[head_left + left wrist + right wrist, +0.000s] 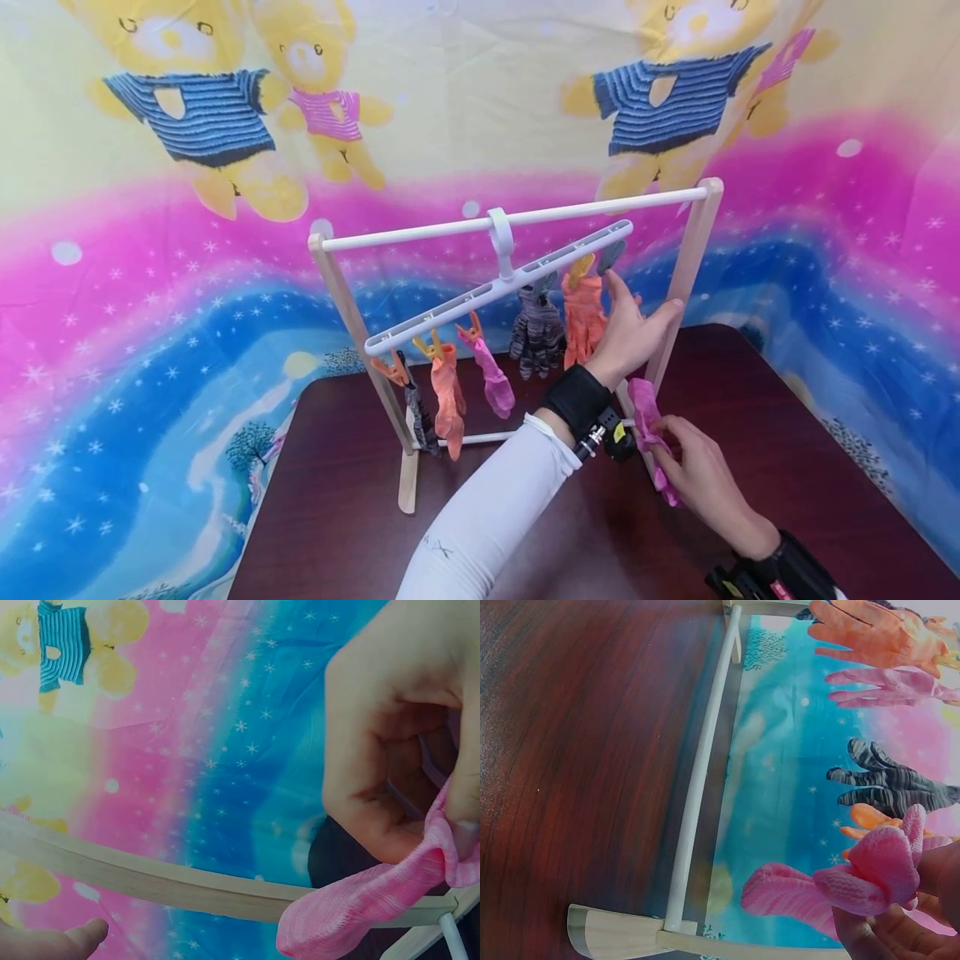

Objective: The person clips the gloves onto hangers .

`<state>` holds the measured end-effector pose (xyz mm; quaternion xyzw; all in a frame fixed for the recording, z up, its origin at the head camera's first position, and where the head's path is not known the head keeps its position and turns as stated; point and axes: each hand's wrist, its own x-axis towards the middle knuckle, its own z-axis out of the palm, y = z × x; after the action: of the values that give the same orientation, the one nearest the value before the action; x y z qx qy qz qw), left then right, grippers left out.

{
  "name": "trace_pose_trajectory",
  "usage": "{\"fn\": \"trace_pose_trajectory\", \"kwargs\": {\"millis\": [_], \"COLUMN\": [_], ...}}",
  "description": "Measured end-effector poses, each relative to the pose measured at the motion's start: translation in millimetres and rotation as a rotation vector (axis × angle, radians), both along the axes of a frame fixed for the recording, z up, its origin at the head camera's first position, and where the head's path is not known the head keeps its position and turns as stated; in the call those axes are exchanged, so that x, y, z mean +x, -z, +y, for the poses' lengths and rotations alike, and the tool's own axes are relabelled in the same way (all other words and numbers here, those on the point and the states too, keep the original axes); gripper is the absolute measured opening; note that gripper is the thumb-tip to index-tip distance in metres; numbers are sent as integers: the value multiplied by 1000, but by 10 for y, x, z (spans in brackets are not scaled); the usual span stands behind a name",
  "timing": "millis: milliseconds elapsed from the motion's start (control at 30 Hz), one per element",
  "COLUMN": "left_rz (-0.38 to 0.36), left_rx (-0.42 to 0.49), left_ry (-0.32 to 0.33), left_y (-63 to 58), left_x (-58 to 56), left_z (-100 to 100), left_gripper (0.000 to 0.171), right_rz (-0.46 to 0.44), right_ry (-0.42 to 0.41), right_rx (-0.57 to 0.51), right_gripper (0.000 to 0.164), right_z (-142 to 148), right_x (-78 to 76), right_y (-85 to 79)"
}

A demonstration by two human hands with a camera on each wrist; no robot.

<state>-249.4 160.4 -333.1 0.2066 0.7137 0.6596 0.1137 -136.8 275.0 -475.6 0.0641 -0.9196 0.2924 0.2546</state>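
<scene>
My left hand (633, 325) reaches up to the hanger's right end, index finger at a grey clothespin (612, 257), thumb pointing away to the right. Its remaining fingers are mostly hidden. Lower right, my right hand (701, 471) pinches a pink knit glove (647, 408) between thumb and fingers. The left wrist view shows the same pink glove (337, 911) dangling from my right hand (405, 727). In the right wrist view the glove (870, 870) is bunched at the fingertips. The white hanger (465, 298) hooks over a rod and tilts up to the right.
Clothespins on the hanger hold an orange glove (447, 400), a pink glove (491, 379), a black-grey striped glove (536, 329), another orange glove (583, 312) and a dark striped glove (422, 417). A wooden-legged rack (690, 250) stands on the dark table (322, 500), with a printed cloth behind.
</scene>
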Motion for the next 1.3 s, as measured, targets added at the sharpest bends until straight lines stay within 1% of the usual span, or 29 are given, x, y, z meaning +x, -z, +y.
{"fn": "trace_pose_trajectory", "kwargs": {"millis": [100,233,433,500,700,800,933,1100,1300], "left_rz": [-21,-67,-152,-164,-171,-169,-168,-162,-162], "left_rx": [16,46,136,137,106,110,113,83,76], "left_ry": [-29,-64,-142,-166,-175,-177,-173,-181,-179], "left_y": [-4,-11,-26,-37,-65,-69,-52,-25,7], "left_x": [-28,-61,-130,-150,-216,-255,-318,-390,-466], "left_z": [23,51,102,115,118,110,96,86,72], "left_gripper": [100,101,100,102,104,105,105,105,105], "right_rz": [3,9,-26,-32,-26,-27,-30,-11,-5], "right_ry": [0,-4,6,12,8,6,7,2,-7], "right_rx": [-3,-12,-23,-22,-23,-23,-22,-18,-17], "right_gripper": [22,22,22,22,23,23,24,25,26], "right_z": [2,3,8,7,-5,-6,-1,13,27], "right_x": [6,11,15,15,3,-4,-15,-29,-47], "right_y": [5,-2,-22,-22,-3,-1,-1,4,12]}}
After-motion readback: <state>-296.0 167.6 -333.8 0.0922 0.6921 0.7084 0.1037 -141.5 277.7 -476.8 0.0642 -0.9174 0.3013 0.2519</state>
